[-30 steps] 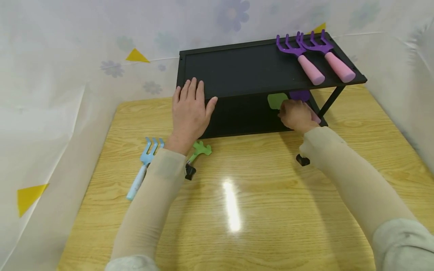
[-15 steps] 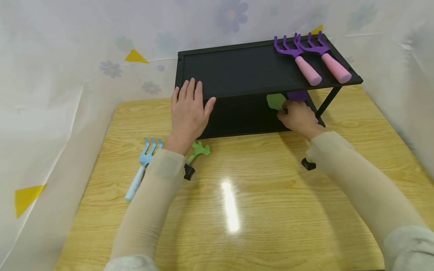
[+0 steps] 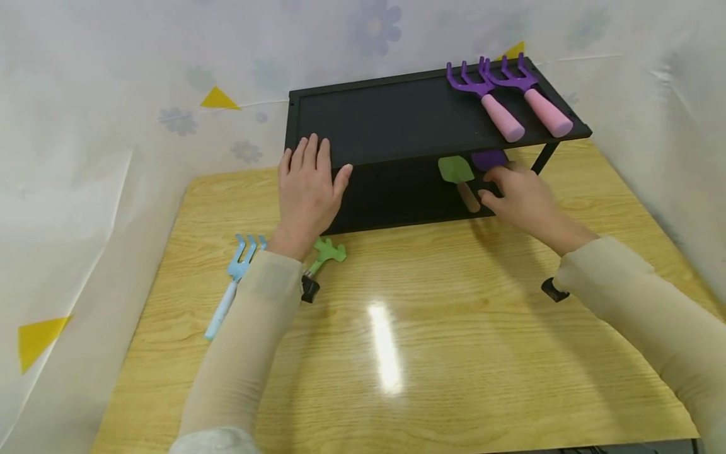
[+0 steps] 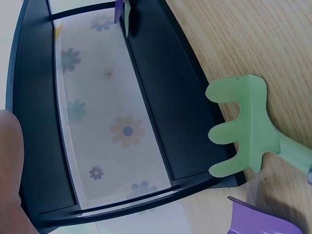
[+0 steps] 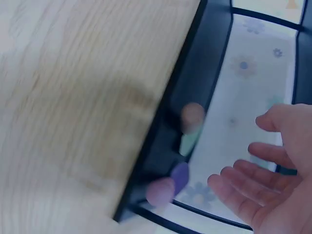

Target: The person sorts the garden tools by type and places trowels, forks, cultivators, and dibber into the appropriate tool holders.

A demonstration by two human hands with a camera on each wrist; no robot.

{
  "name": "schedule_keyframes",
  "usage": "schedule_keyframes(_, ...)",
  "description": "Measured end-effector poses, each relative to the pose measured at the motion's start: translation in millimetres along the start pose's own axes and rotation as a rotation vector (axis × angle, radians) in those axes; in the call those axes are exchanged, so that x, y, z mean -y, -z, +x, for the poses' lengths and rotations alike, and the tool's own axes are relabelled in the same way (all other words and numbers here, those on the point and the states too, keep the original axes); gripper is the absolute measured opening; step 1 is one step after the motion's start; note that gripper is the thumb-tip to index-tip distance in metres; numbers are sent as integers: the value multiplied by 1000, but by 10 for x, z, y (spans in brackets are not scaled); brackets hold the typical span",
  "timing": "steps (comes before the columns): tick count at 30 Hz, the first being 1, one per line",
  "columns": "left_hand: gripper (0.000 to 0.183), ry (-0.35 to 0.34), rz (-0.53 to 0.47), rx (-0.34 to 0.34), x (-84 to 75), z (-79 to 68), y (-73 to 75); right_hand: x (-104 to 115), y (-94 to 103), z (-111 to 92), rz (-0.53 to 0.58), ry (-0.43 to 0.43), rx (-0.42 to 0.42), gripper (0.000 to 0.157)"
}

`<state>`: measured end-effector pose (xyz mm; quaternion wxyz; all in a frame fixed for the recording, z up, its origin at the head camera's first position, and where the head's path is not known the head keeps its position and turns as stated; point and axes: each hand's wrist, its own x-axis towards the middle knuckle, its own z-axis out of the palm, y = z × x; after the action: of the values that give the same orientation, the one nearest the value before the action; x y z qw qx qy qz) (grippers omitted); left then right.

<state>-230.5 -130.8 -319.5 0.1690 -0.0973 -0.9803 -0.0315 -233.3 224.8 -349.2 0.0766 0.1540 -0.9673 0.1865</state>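
My left hand (image 3: pixel 309 192) rests, fingers extended, on the front left edge of a black two-tier shelf (image 3: pixel 391 123). At the lower tier's right end lies a green garden trowel (image 3: pixel 455 169) with a brownish handle. My right hand (image 3: pixel 522 192) is just right of that handle, fingers loosely bent and apart; the right wrist view shows a gap between this hand (image 5: pixel 273 180) and the trowel's handle end (image 5: pixel 192 117). Beside it is a purple trowel (image 3: pixel 488 159), mostly hidden by my right hand in the head view; its pink handle end (image 5: pixel 161 191) shows in the right wrist view.
Two purple hand rakes with pink handles (image 3: pixel 501 118) lie on the top tier at right. A light blue hand fork (image 3: pixel 235 271) and a green hand rake (image 3: pixel 327 251) lie on the wooden table by my left forearm. A purple tool (image 4: pixel 261 222) shows in the left wrist view.
My right hand has let go of the green trowel's handle and drawn away to the right, leaving the trowel on the lower tier. The left hand stays on the shelf's edge.
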Motion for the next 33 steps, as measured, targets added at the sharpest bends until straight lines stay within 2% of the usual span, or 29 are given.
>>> schedule_keyframes(6, 76, 9, 5, 23, 6, -1, 6, 61, 266, -161, -31, 138, -85, 17)
schedule_keyframes(12, 75, 15, 12, 43, 9, -4, 13, 143, 555, -240, -72, 247, -132, 22)
schedule_keyframes(19, 76, 2, 3, 19, -3, -1, 13, 115, 896, -158, -73, 372, -323, 17)
schedule_keyframes(22, 76, 1, 1, 16, -1, 0, 11, 51, 1008, -53, -78, 369, -369, 17)
schedule_keyframes(25, 76, -1, -3, 6, -2, -2, 9, -33, 1065, 68, -53, 329, -345, 20)
schedule_keyframes(30, 76, 0, -3, 11, -14, -4, 18, -174, 1038, 256, -21, 226, -257, 29)
schedule_keyframes(33, 76, 0, -2, 17, 4, -2, 14, -248, 972, 360, -1, 150, -177, 36)
